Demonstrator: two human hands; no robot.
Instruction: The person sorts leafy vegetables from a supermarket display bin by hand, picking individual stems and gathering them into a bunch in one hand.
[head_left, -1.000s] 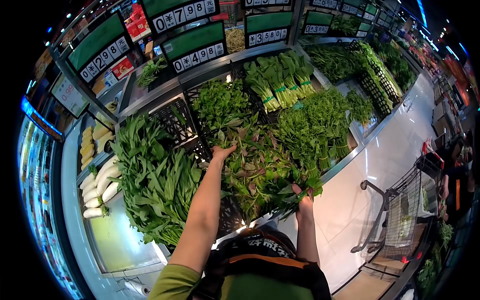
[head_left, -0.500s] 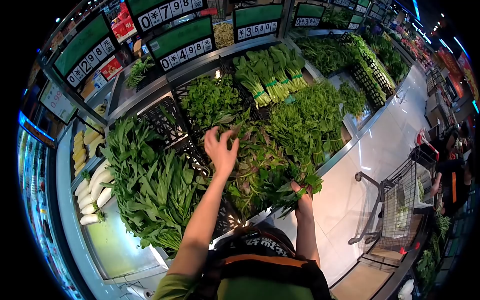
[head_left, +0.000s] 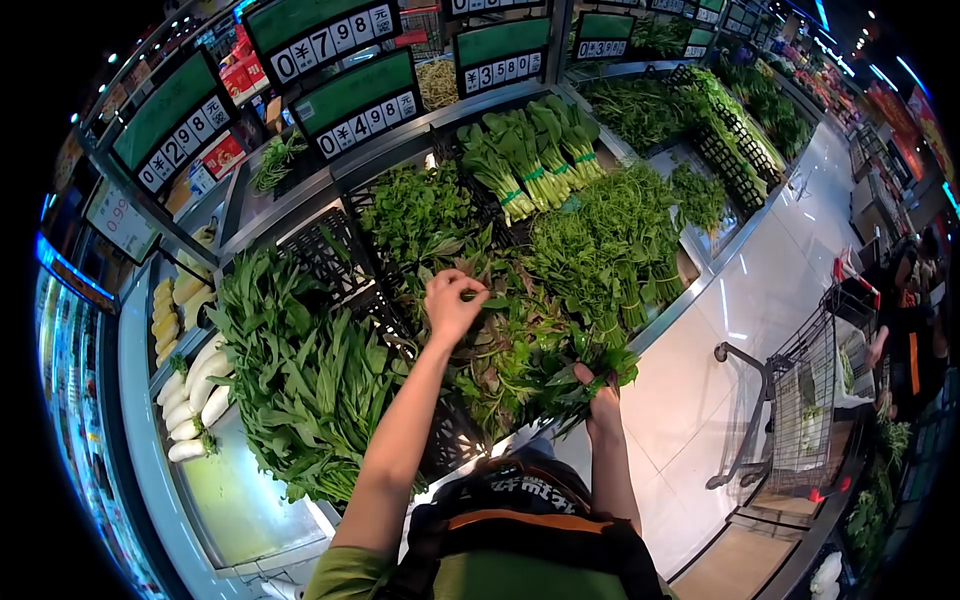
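Observation:
My left hand (head_left: 455, 303) is over the left edge of a pile of reddish-green leafy vegetables (head_left: 515, 330), its thumb and fingers pinched on a small green leaf. At the pile's front right, my right hand (head_left: 598, 390) grips a bunch of dark green leafy stems (head_left: 570, 392), whose leaves stick out on both sides of the fist. Behind my left hand lies bright green leafy produce (head_left: 418, 215). Thin-stemmed greens (head_left: 610, 245) lie behind my right hand, and long-leaved greens (head_left: 300, 380) fill the left side.
White radishes (head_left: 200, 395) lie at the far left. Banded bunches of greens (head_left: 530, 160) are at the back, below price signs (head_left: 360, 105). Black crates (head_left: 380, 320) stand between the piles. A shopping cart (head_left: 800, 410) is at the right, near another person (head_left: 905, 350).
My left hand lifted off the pile with spread fingers, then came down slightly right and closed on a leaf. My right hand still holds its bunch. The view has shifted slightly.

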